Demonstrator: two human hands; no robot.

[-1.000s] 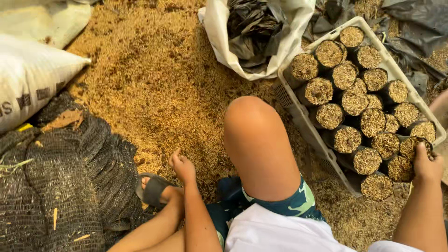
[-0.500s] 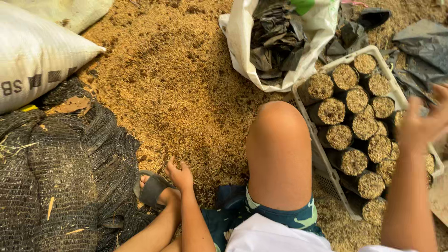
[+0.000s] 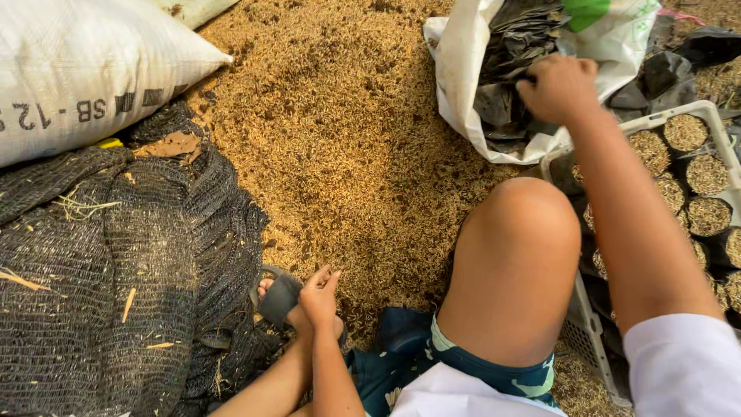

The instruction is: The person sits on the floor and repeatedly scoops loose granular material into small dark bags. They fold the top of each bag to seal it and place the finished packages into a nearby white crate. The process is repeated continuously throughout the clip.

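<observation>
right hand [image 3: 557,86] grip closed on black bags [image 3: 515,54] | left hand [image 3: 318,293] empty

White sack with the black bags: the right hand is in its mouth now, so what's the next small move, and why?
Probably close the fingers on one black bag and draw it out of the white sack. The right hand sits on the bundle at the sack's mouth, whether gripping is unclear, while the left hand rests by the foot.
</observation>
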